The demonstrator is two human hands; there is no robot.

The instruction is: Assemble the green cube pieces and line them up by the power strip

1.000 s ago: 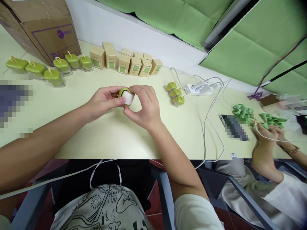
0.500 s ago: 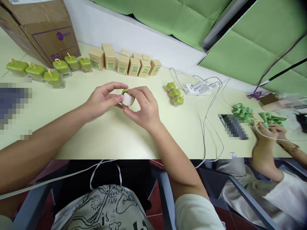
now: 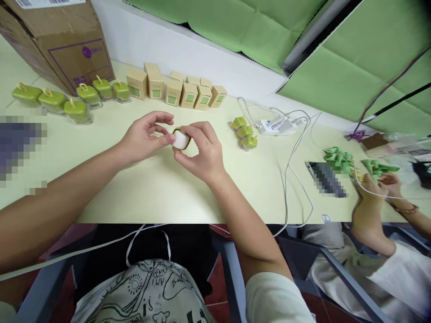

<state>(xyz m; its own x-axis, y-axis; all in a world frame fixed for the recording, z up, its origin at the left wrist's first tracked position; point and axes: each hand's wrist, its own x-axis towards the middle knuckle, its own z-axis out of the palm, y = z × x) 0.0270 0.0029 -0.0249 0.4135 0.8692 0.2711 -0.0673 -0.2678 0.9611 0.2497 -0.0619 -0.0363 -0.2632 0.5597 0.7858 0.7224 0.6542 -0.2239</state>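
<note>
A small green lid with a white disc-like inner face is turned towards me above the table. My right hand grips it by its rim, with fingers at the top and the thumb below. My left hand is at the lid's left side; its thumb tip touches the edge, and its fingers are spread apart from it. Behind my hands stand several small cardboard boxes with green squares. To their left are several glass jars with green lids and loops.
Several smaller green-topped jars are grouped on the right, near a white power strip with trailing cables. A large carton stands back left. At far right, a co-worker's hands are beside green pieces and a phone.
My left fingers have lifted away from the lid, leaving the thumb against its edge. My right hand keeps its grip on the lid.
</note>
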